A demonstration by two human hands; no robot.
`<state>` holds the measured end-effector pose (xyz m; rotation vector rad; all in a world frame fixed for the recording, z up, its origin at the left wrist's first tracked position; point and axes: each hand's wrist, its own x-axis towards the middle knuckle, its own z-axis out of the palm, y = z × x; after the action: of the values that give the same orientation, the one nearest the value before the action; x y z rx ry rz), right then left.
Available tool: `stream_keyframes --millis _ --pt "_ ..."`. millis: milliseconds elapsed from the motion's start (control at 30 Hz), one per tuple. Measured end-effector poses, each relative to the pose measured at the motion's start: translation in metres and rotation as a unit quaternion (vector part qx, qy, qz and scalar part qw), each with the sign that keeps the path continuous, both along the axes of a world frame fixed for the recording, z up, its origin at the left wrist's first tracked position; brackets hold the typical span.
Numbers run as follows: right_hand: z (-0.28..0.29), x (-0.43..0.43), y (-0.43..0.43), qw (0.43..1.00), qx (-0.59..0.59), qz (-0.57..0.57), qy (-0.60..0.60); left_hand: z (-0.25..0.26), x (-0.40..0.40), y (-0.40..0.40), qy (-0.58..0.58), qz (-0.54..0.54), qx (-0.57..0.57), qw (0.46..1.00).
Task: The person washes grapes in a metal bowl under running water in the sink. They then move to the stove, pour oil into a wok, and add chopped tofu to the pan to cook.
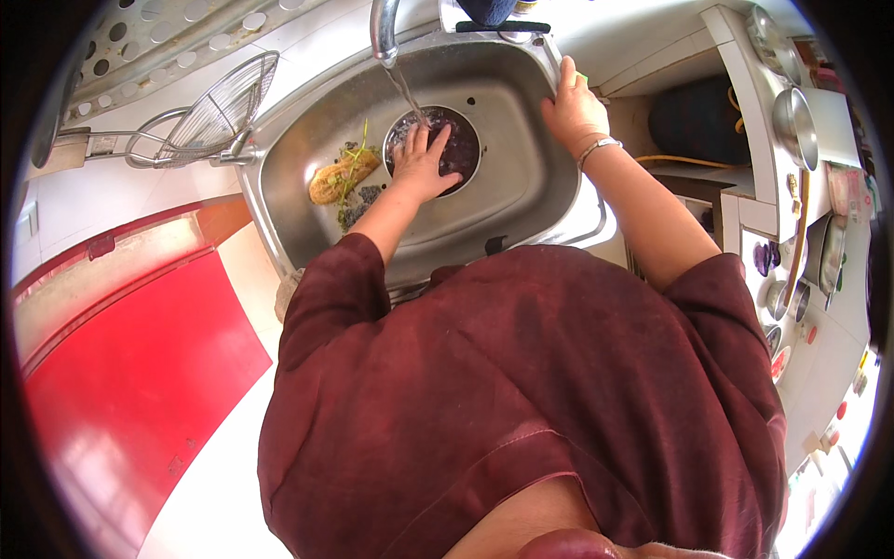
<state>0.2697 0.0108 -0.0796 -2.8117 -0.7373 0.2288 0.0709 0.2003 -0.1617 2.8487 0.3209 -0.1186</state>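
A round metal bowl (479, 150) of dark liquid or dark contents stands in a stainless steel sink (517, 202). Water runs into it from the faucet (384, 35). My left hand (421, 164) lies over the bowl with its fingers spread, fingertips at the wet surface. My right hand (576, 108) rests on the sink's right edge, and whether it grips anything there is unclear. Left of the bowl lie a yellow-brown sponge or scrubbing pad (328, 183), green stems (360, 155) and a grey scouring mesh or dark scraps (357, 202).
Wire strainers (216, 112) hang at the upper left beside a perforated metal rack (154, 42). A red panel (154, 349) stands at the left. Tiled shelves at the right hold metal bowls (795, 129), and a dark cylinder (688, 126) sits inside a recess.
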Motion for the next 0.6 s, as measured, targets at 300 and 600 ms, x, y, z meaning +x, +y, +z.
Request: stream_keyframes --millis 300,600 --pt "0.004 -0.001 0.001 1.000 -0.003 0.001 -0.011 -0.032 0.028 0.011 0.045 0.127 -0.141 0.981" --pt "0.005 -0.001 0.002 1.000 -0.007 -0.003 0.001 0.000 -0.017 0.030 -0.187 0.105 -0.165 0.963"
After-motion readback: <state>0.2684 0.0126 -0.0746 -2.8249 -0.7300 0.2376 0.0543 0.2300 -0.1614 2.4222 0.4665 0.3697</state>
